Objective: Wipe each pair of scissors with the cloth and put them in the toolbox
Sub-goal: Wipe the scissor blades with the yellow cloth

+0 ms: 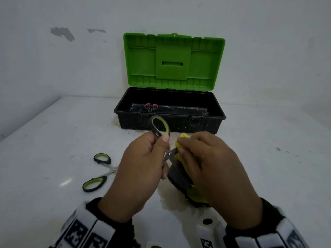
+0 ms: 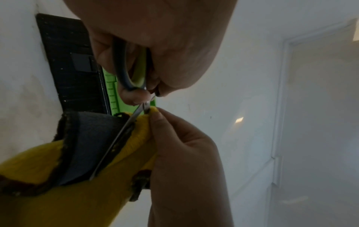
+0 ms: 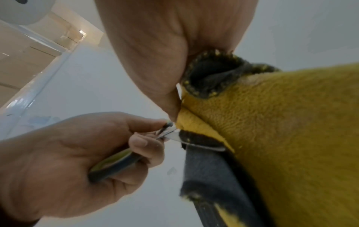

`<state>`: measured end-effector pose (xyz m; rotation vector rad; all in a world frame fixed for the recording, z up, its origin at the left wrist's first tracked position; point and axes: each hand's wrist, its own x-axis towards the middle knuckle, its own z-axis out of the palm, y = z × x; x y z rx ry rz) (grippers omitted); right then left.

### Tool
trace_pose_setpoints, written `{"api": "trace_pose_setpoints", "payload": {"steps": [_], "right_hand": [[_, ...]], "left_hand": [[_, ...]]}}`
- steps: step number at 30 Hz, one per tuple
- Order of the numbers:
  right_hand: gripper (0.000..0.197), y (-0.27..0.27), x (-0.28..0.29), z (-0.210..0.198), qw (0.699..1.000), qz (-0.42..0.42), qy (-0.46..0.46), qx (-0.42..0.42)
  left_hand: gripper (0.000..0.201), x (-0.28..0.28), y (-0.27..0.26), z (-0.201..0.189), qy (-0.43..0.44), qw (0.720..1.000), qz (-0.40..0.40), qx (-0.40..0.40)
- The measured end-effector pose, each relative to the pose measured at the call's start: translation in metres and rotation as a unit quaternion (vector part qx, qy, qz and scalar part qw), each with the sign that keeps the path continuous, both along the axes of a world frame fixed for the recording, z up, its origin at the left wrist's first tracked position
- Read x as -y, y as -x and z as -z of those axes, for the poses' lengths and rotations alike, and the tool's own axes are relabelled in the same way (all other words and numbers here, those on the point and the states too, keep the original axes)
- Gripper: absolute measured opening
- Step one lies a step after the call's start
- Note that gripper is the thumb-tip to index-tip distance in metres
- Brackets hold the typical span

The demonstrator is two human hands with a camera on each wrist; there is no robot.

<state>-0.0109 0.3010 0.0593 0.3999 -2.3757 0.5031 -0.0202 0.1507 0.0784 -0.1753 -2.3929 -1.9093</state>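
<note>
My left hand [image 1: 154, 154] grips green-and-black scissors [image 1: 159, 127] by the handles, one loop sticking up above the thumb. Their blades [image 2: 116, 142] run down into a yellow cloth with a grey side and dark stitched edge [image 2: 68, 192]. My right hand [image 1: 206, 158] pinches that cloth [image 3: 281, 130] around the blades near the pivot [image 1: 169, 154]. A second green-and-black pair [image 1: 100, 171] lies spread on the table to the left. The toolbox [image 1: 170, 120] stands behind with its green lid [image 1: 172, 61] up, and a small pink-handled pair [image 1: 151, 106] lies inside at the left.
The white table [image 1: 53, 140] meets a white wall just behind the toolbox and along the left. My sleeves with black-and-white markers [image 1: 86, 230] fill the bottom edge.
</note>
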Motion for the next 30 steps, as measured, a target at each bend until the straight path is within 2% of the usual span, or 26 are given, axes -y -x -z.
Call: {"api": "trace_pose_setpoints", "payload": {"steps": [4,7,11,16,20,22,26,30], "right_hand": [[0.020,-0.006,0.013,0.003,0.999,-0.026,-0.034,-0.011],[0.018,-0.006,0.008,0.004,0.999,-0.038,-0.010,-0.013],[0.030,0.001,-0.004,0.003,0.999,-0.022,0.047,-0.017],[0.023,-0.006,0.012,0.007,0.997,-0.069,0.028,0.002],[0.029,0.004,-0.001,0.007,0.998,-0.033,0.057,-0.011],[0.027,0.002,0.004,0.006,0.998,-0.043,0.046,-0.023],[0.026,-0.003,0.012,0.005,0.995,-0.094,0.018,-0.029],[0.026,-0.002,0.000,0.001,0.994,-0.101,0.018,-0.026]], "left_hand": [[0.036,0.001,-0.001,0.004,0.006,1.000,-0.015,-0.014],[0.036,0.001,-0.004,0.004,-0.003,1.000,-0.016,-0.013],[0.036,0.002,-0.004,0.004,-0.016,1.000,-0.008,-0.006],[0.037,0.003,-0.003,0.005,-0.013,1.000,-0.023,0.003],[0.039,0.005,-0.003,0.006,-0.012,1.000,-0.023,0.009],[0.039,0.004,-0.002,0.006,-0.018,1.000,-0.022,0.009],[0.037,0.007,0.002,0.003,-0.033,0.998,-0.021,0.052],[0.040,0.013,0.005,0.002,-0.053,0.994,-0.008,0.100]]}}
